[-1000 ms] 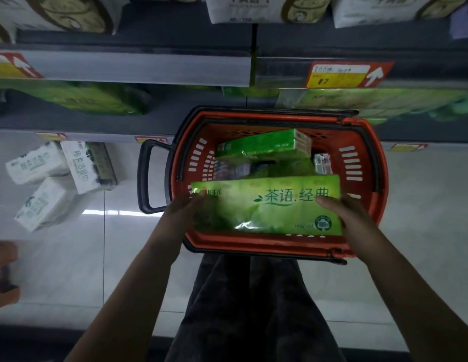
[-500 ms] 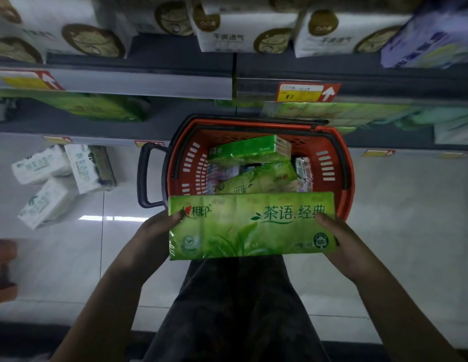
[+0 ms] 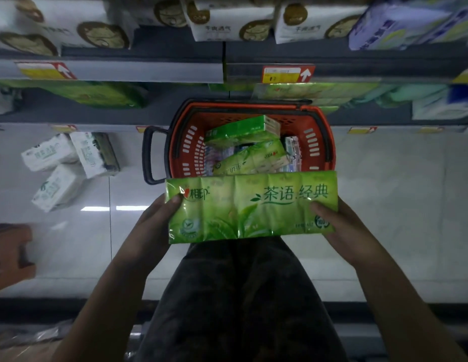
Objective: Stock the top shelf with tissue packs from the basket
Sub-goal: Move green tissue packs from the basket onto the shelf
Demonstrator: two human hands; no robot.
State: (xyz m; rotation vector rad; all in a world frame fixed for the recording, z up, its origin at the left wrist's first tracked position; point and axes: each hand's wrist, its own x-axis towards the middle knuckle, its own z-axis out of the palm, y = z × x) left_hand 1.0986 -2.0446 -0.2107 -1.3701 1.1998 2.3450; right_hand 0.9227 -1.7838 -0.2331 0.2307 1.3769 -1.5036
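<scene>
I hold a long green tissue pack [image 3: 251, 206] flat in front of me, above the near rim of the red basket [image 3: 187, 142]. My left hand [image 3: 156, 223] grips its left end and my right hand [image 3: 340, 226] grips its right end, thumbs on top. More green tissue packs [image 3: 242, 130] and some pale packets lie inside the basket on the floor. Shelves [image 3: 149, 71] rise behind the basket, with white packs [image 3: 227, 22] on the highest visible level.
Three white tissue packs [image 3: 68, 163] lie on the tiled floor at left. Green packs [image 3: 97, 94] fill the lower shelf. A purple pack [image 3: 400, 24] sits at upper right. A brown object [image 3: 11, 252] shows at the left edge. My dark trousers [image 3: 238, 296] are below.
Both hands have lifted the long green pack out of the basket and drawn it toward me. The view has tilted up, showing more of the upper shelf.
</scene>
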